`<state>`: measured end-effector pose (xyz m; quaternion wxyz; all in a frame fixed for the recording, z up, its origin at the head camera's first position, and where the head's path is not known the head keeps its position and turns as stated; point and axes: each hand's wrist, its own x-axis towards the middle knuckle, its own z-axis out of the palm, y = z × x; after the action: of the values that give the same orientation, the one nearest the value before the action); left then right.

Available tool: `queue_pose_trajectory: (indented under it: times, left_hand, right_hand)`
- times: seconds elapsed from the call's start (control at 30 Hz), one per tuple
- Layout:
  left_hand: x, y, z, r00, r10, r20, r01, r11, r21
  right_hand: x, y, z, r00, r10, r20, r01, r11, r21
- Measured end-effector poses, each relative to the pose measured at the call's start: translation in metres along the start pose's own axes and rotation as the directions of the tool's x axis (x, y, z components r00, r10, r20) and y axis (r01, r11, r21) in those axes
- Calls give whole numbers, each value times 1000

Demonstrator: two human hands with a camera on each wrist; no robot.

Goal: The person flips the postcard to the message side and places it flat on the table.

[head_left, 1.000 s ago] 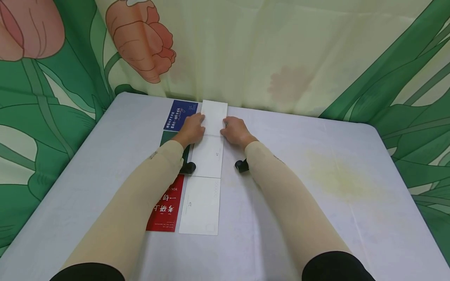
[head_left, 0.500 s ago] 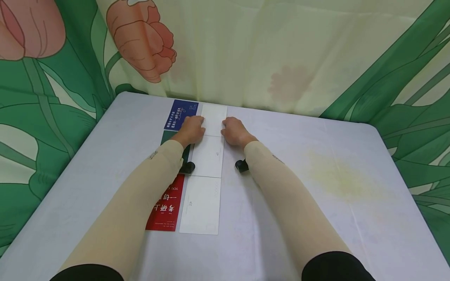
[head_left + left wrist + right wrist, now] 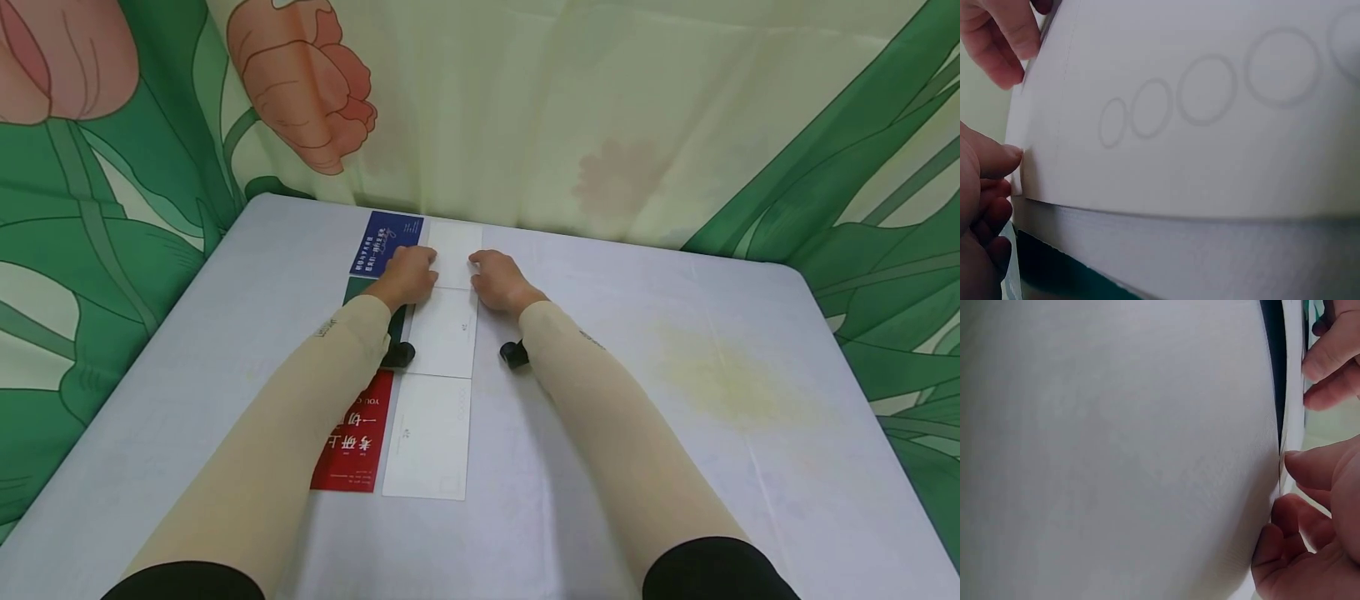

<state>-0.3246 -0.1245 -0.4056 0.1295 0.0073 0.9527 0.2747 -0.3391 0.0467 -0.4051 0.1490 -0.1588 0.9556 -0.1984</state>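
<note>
In the head view, three white postcards lie end to end in a column, blank side up. Both hands are at the farthest white postcard (image 3: 456,242). My left hand (image 3: 408,277) pinches its left edge between thumb and curled fingers, partly covering a blue card (image 3: 371,246). On the right edge, my right hand (image 3: 501,279) holds the card with thumb and fingers. The middle white postcard (image 3: 444,333) and near white postcard (image 3: 427,437) lie closer to me. In the left wrist view, grey circles mark a white card face (image 3: 1210,156).
Left of the white column lie a green card (image 3: 401,325), mostly hidden by my left arm, and a red card (image 3: 360,450) with white lettering. A white cloth covers the table (image 3: 637,375). A floral curtain (image 3: 525,125) hangs behind its far edge.
The farthest white postcard has come down and slightly toward me, and now lies level with the column. Both hands stay at its sides with only small finger movements.
</note>
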Motion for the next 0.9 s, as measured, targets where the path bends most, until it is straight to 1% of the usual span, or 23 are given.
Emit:
queue_pose_trajectory:
  times: [0.17,0.27,0.37,0.43,0.53,0.63,0.77,0.9]
  left_hand:
    - [1,4,0,1000,-7,-19,8,1000,8]
    - [1,6,1,999,-12,-51,11,1000,-12]
    - [-2,6,-2,997,-21,-74,17,998,-56]
    - [-6,5,-6,996,7,-93,-14,997,-71]
    - [-16,2,-15,993,61,-96,-69,994,-85]
    - [-29,-3,-26,988,127,-92,-134,988,-76]
    - [-52,-13,-38,981,177,-78,-181,983,-43]
    - [-76,-24,-44,976,209,-67,-210,978,-14]
  right_hand:
    - [-1,0,-3,1000,20,0,-20,1000,16]
    - [-2,1,-5,1000,22,-20,-21,999,44]
    - [-5,0,-9,998,-3,-57,7,998,69]
    - [-8,-1,-12,996,-20,-84,27,997,78]
    - [-14,-3,-18,993,-48,-109,57,995,83]
    - [-23,-7,-23,989,-84,-125,96,991,89]
    - [-40,-13,-25,981,-141,-135,157,982,110]
    - [-60,-22,-22,973,-192,-125,209,968,136]
